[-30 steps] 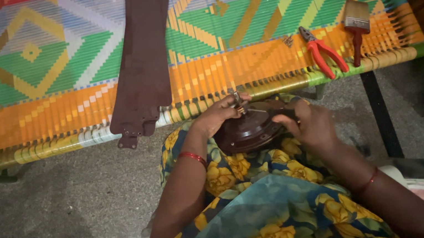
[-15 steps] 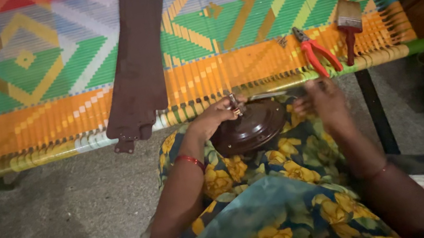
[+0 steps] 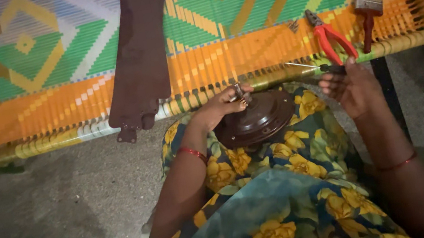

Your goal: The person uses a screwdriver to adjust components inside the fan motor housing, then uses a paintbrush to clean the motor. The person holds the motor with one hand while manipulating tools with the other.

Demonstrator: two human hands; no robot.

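Note:
A round dark brown fan motor housing (image 3: 257, 120) rests on my lap, over green cloth with yellow flowers. My left hand (image 3: 218, 107) grips the small metal part at the housing's top rim. Off to the housing's right, my right hand (image 3: 350, 87) is lifted and holds a screwdriver (image 3: 310, 67) with a thin metal shaft pointing left. A long brown fan blade (image 3: 137, 52) lies on the woven cot in front of me, its mounting end hanging over the cot's edge.
The woven cot (image 3: 37, 72) has orange, green, yellow and blue bands. Red-handled pliers (image 3: 332, 39) and a paint brush (image 3: 367, 3) lie on it at the right, by a small screw (image 3: 293, 25). Grey floor (image 3: 58, 214) lies to my left.
My right hand has come away from the housing to the right and now holds the screwdriver up near the cot's edge. My left hand stays on the housing's top.

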